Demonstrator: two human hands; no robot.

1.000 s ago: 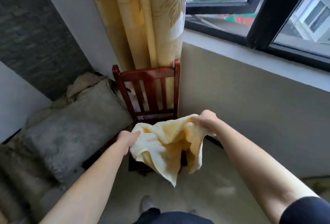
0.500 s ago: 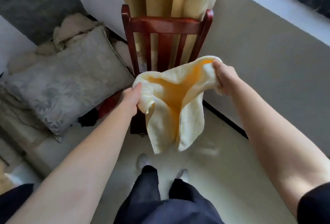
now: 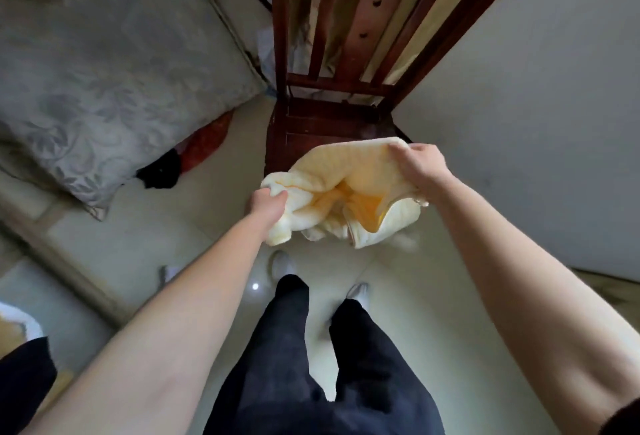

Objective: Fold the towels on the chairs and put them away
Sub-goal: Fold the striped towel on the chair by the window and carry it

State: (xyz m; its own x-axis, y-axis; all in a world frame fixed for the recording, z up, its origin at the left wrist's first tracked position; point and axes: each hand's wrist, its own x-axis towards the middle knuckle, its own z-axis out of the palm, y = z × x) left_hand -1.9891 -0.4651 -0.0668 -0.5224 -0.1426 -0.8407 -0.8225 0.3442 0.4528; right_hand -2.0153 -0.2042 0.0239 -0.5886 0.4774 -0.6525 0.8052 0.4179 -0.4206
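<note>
Gripping the bunched-up yellow towel (image 3: pixel 341 192) at both ends, left hand (image 3: pixel 267 206) and right hand (image 3: pixel 420 166) clenched on it, just by the chair (image 3: pixel 339 82).

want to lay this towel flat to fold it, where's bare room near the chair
The chair seat, between its backrest and the towel, shows bare wood. The pale floor between the grey cushion and your left arm is free. Crowded: red and black cloths at the cushion's corner.

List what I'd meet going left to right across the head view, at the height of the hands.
grey patterned cushion → black cloth → red cloth → left hand → yellow towel → right hand → pale wall
</note>
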